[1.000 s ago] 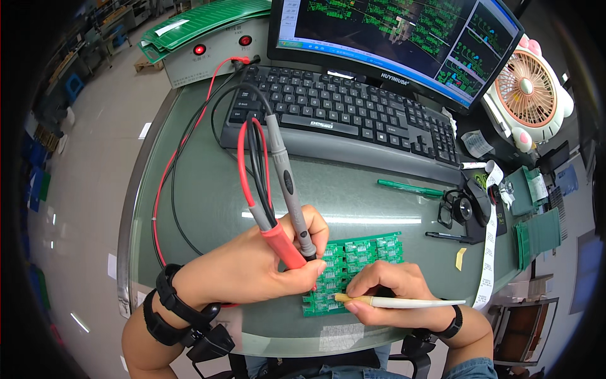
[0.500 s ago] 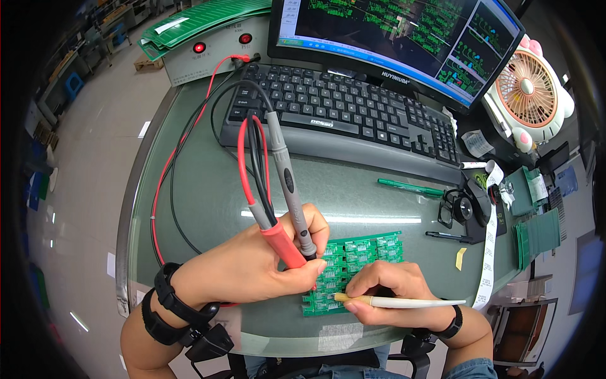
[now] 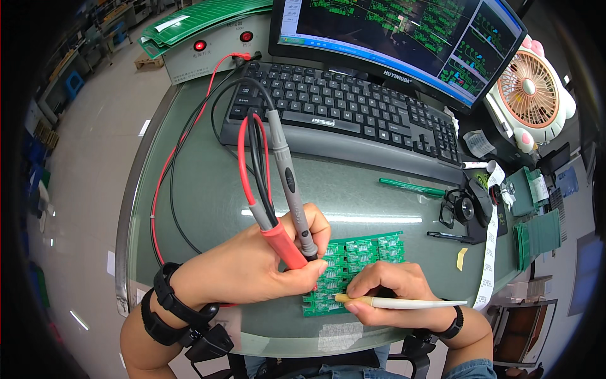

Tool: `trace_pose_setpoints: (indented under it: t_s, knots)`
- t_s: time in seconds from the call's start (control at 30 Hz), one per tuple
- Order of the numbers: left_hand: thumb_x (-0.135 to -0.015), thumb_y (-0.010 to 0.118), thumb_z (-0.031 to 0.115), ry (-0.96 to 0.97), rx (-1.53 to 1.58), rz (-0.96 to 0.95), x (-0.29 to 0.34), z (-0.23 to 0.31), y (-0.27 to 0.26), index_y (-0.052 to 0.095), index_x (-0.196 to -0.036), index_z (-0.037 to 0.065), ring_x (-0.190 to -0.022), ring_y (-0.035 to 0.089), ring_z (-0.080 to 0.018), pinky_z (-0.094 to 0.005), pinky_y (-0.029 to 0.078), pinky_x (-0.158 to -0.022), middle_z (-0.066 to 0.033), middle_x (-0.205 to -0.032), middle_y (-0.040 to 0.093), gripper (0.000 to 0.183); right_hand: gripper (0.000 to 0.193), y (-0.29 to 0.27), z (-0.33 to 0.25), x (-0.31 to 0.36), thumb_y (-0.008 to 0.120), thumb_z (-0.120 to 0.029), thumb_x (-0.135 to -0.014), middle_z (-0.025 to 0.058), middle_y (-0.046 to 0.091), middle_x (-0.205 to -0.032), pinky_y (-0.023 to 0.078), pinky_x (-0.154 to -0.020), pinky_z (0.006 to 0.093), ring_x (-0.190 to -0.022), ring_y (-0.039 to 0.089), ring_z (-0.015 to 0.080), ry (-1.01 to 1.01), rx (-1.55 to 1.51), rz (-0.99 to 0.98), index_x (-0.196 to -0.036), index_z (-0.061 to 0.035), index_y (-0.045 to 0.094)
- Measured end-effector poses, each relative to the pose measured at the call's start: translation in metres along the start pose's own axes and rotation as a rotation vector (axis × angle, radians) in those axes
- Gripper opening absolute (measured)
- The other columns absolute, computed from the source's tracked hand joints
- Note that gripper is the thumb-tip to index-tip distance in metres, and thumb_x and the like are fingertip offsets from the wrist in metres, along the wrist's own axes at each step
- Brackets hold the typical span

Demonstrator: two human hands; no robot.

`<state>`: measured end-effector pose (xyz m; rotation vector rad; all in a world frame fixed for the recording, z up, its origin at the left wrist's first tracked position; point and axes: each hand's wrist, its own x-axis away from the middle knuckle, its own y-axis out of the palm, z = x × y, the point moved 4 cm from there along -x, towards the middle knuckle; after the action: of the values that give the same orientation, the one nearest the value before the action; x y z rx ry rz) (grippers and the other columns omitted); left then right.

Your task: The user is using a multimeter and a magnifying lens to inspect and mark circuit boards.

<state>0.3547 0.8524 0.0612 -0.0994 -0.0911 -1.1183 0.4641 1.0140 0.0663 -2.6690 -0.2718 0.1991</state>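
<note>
A green circuit board (image 3: 361, 247) with repeated rows of small sections lies on the desk in front of me. My left hand (image 3: 252, 268) is closed around two test probes, a grey one (image 3: 290, 183) and a red one (image 3: 281, 244). Both slant down over the board's left part, and their tips are mostly hidden by my fingers. Pinched in my right hand (image 3: 394, 281) is a slim tool with a white tapered handle (image 3: 423, 303) and a tan end. That end points at the lower middle of the board, where my fingertips rest on or just above it.
Behind the board stand a black keyboard (image 3: 353, 117) and a monitor (image 3: 398, 38). A metal box (image 3: 214, 54) at far left takes the probe leads. To the right are a green pen (image 3: 411, 187), a black pen (image 3: 449, 237), a mouse (image 3: 478, 201), a paper strip (image 3: 486, 271) and a fan (image 3: 528, 88).
</note>
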Motion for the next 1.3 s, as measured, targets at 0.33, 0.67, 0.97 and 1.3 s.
trace_pose_setpoints:
  t_s: [0.33,0.67,0.97,1.3]
  knots:
    - [-0.082,0.058,0.003,0.005,-0.008,-0.002,-0.0001,-0.0005,-0.0003,0.047,-0.093,0.005,-0.09,0.056,-0.0097,-0.0327,0.049,-0.093,-0.0012,-0.091,0.051,0.016,0.016,-0.0005,0.0,0.0002,0.073,-0.015,-0.083,0.0032,0.065,-0.071,0.046,-0.05,0.0229,-0.058,0.061,0.0099,0.027,-0.013,-0.015,-0.083,-0.0067,0.06]
    - [-0.083,0.059,0.004,-0.018,0.013,0.0,0.0005,-0.0004,0.0003,0.047,-0.094,0.004,-0.092,0.057,-0.0103,-0.031,0.05,-0.089,-0.0013,-0.092,0.052,0.016,0.016,-0.0007,0.0005,0.0001,0.073,-0.016,-0.083,0.0035,0.066,-0.073,0.047,-0.051,0.0236,-0.059,0.062,0.0109,0.016,-0.018,-0.011,-0.083,-0.0066,0.061]
    - [-0.082,0.058,0.002,-0.012,-0.02,-0.001,0.0002,0.0009,0.0008,0.047,-0.094,0.004,-0.09,0.056,-0.0091,-0.0327,0.05,-0.093,-0.0008,-0.091,0.051,0.016,0.013,-0.0014,0.0014,0.0003,0.072,-0.013,-0.084,0.0033,0.067,-0.077,0.048,-0.053,0.0239,-0.062,0.063,0.0123,0.0,-0.017,-0.039,-0.084,-0.0066,0.062]
    - [-0.082,0.057,0.002,-0.037,0.028,0.004,0.0001,-0.0026,0.0011,0.046,-0.093,0.005,-0.09,0.053,-0.0081,-0.0355,0.049,-0.097,-0.0007,-0.092,0.049,0.016,0.016,0.0013,-0.0053,0.0,0.073,-0.008,-0.08,0.0054,0.065,-0.082,0.05,-0.055,0.0276,-0.068,0.065,0.0189,-0.221,0.003,-0.09,-0.088,-0.0075,0.06]
